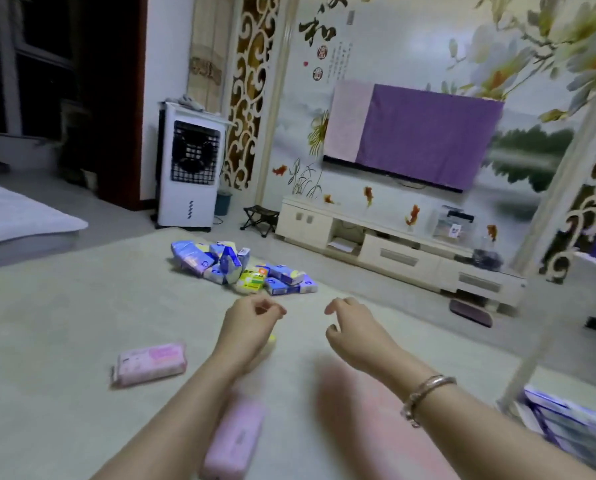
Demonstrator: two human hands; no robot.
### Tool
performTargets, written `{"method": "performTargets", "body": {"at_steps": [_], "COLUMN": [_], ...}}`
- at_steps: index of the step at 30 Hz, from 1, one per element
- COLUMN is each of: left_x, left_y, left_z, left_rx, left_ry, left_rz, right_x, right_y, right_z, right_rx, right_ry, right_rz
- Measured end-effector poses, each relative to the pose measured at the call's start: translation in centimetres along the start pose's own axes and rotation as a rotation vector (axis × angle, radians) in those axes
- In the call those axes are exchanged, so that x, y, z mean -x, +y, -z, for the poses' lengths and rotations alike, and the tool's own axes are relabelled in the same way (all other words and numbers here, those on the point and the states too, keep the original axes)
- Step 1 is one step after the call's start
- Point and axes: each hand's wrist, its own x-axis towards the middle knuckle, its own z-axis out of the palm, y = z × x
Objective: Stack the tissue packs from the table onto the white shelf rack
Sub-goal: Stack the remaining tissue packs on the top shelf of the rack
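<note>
Both my hands hover over the pale bench and hold nothing. On my left hand the fingers curl loosely inward, tips near the thumb, pinching nothing. My right hand has its fingers drooping and a little spread, with a bracelet at the wrist. I judge they sit this way because I am between packs, reaching out for the next one.

The tissue packs lie in two groups. A heap of blue packs sits at the far side of the bench, tumbled against each other, well apart from my hands. Closer in, a pink pack lies flat to my left, and a second pink pack lies beneath my left forearm. These near ones seem the easiest to take.

The white shelf rack stands at my right, its slanted post crossing the view, with blue-patterned packs already lying on its low tier. That placement suggests I fill it from the bottom.
</note>
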Motion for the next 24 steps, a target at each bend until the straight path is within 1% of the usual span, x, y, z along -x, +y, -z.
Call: {"method": "performTargets", "body": {"at_steps": [3, 7, 11, 14, 17, 21, 24], "left_x": [-3.2, -6.1, -6.1, -6.5, -6.7, -6.5, -6.2], "left_y": [-2.6, -4.6, -5.3, -5.7, -6.2, -6.1, -5.8], "left_z": [0.8, 1.9, 2.0, 2.1, 2.1, 2.0, 1.8], "left_rx": [-0.016, -0.174, -0.213, -0.218, -0.219, -0.214, -0.212], "left_ry": [0.097, 0.221, 0.214, 0.231, 0.234, 0.232, 0.205], "left_rz": [0.031, -0.008, -0.035, -0.019, 0.017, 0.024, 0.020], "right_x": [-4.1, -10.3, -16.5, -20.3, -22.5, -22.2, -20.0], "right_y": [0.5, 0.9, 0.2, 0.0, 0.7, 1.3, 1.3], "right_z": [-3.8, -7.8, -10.0, -10.9, -12.1, -12.4, -11.3], "right_rx": [-0.021, -0.097, -0.165, -0.177, -0.134, -0.120, -0.080], "right_ry": [-0.010, 0.067, 0.151, 0.089, 0.006, -0.038, -0.073], "right_rz": [0.014, 0.057, -0.010, -0.088, -0.116, -0.096, -0.078]}}
